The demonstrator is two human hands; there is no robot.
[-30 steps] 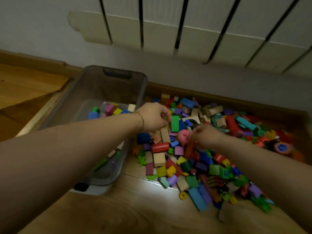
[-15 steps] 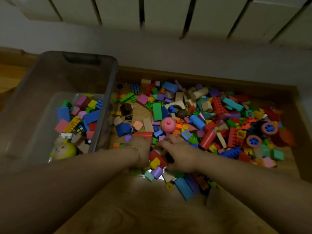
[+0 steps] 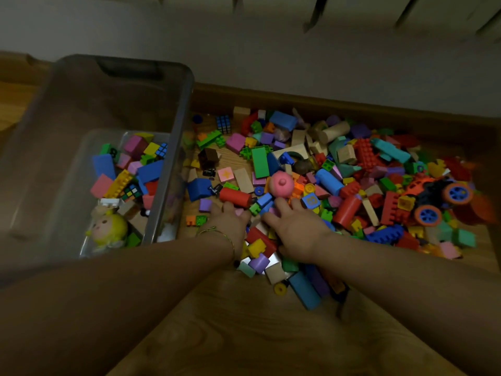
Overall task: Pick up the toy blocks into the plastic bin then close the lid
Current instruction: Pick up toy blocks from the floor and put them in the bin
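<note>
Both hands, left hand (image 3: 230, 221) and right hand (image 3: 294, 226), lie palm-down on the near edge of the block pile (image 3: 339, 169) on the wood floor (image 3: 244, 335), fingers spread and fairly straight. Neither seems to grip anything, though the dim view hides the palms. The bin (image 3: 173, 147) stands just left of the pile, holding some blocks and a doll (image 3: 109, 229).

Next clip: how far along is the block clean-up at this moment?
Done: a shallow layer of blocks lies in the plastic bin. In hand: left hand and right hand rest on the near edge of the pile, no firm grip visible. Left: most blocks are on the floor; the bin stands open.
</note>
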